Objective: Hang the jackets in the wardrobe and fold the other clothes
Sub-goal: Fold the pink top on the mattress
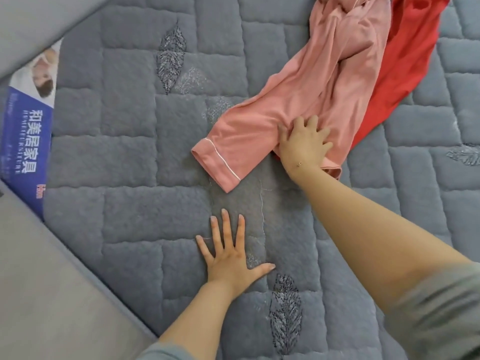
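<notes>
A pink garment with white piping at its cuffs [306,81] lies crumpled on the grey quilted mattress [124,141], stretching from the top right toward the middle. A red garment [405,53] lies partly under it on the right. My right hand [302,144] rests on the pink garment near its lower cuffs, fingers spread and slightly bent into the cloth. My left hand [231,253] lies flat on the bare mattress below the pink cuff, fingers straight and spread, holding nothing.
A blue and white printed label [26,141] lies at the mattress's left edge. A grey padded bed frame [46,294] runs along the left and lower left. The mattress carries stitched leaf patterns [285,313].
</notes>
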